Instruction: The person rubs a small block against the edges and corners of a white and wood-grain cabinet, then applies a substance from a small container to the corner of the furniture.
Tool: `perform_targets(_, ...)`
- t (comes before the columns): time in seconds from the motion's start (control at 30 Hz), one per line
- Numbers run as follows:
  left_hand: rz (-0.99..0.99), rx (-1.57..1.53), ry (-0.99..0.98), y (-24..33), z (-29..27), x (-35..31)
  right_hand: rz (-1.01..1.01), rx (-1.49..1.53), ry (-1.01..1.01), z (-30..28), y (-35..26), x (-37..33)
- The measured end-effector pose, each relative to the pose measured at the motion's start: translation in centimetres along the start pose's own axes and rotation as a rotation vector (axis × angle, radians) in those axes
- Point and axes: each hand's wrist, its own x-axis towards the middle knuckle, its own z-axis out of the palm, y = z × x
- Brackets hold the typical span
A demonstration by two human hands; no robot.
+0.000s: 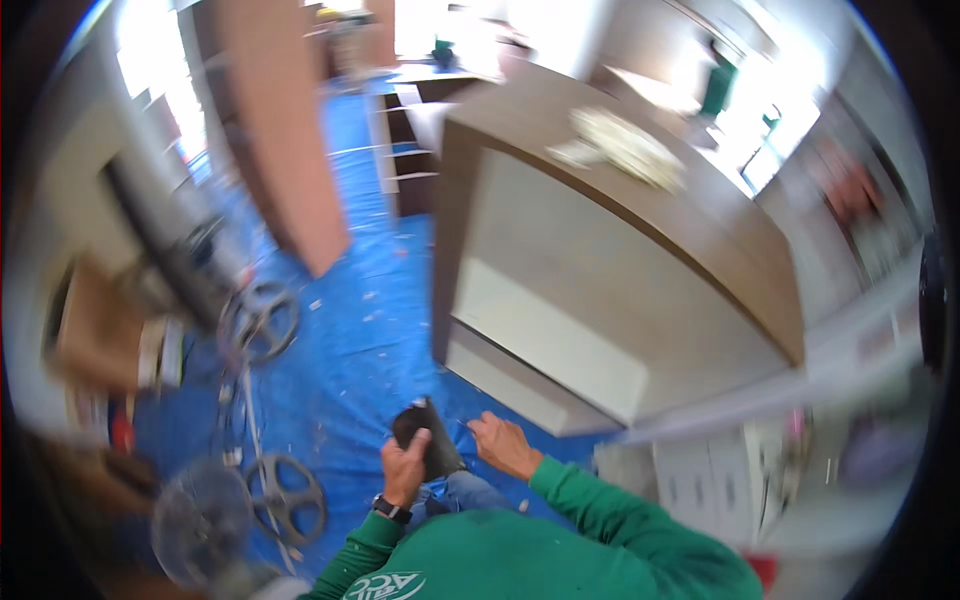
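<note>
My left hand (pixel 404 468), with a dark watch at the wrist, grips a dark grey flat piece (pixel 441 452) in front of my body. The thumb lies across its face; blur hides its exact kind. Just to the right, my right hand (pixel 502 444) is closed with its fingers pinched together, apart from the dark piece. Something thin and pale may stick out of the pinch, too blurred to name. Both sleeves are green.
A brown-topped counter with white panels (pixel 560 270) stands ahead right, a pale cloth-like bundle (pixel 625 148) on top. Blue sheeting (pixel 365 320) with scraps covers the floor. Wheel-like reels (pixel 287 497), a fan (pixel 200 520) and a brown box (pixel 100 325) are at left.
</note>
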Motion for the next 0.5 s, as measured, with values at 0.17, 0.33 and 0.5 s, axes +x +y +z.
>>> perform_targets(0.17, -0.038, 0.267, -0.031, -3.9, -9.0, 0.0, 0.466, 0.148, 0.162, 7.0, 4.5, -14.5)
perform_targets(0.33, -0.153, 0.472, 0.116, -10.6, -25.3, 0.2, 1.24, 0.416, 0.103, 19.1, -1.0, -40.2)
perform_targets(0.5, -0.238, 1.314, -0.044, -15.9, -41.2, -2.4, 1.833, 0.783, -0.138, 27.6, -15.0, -59.1)
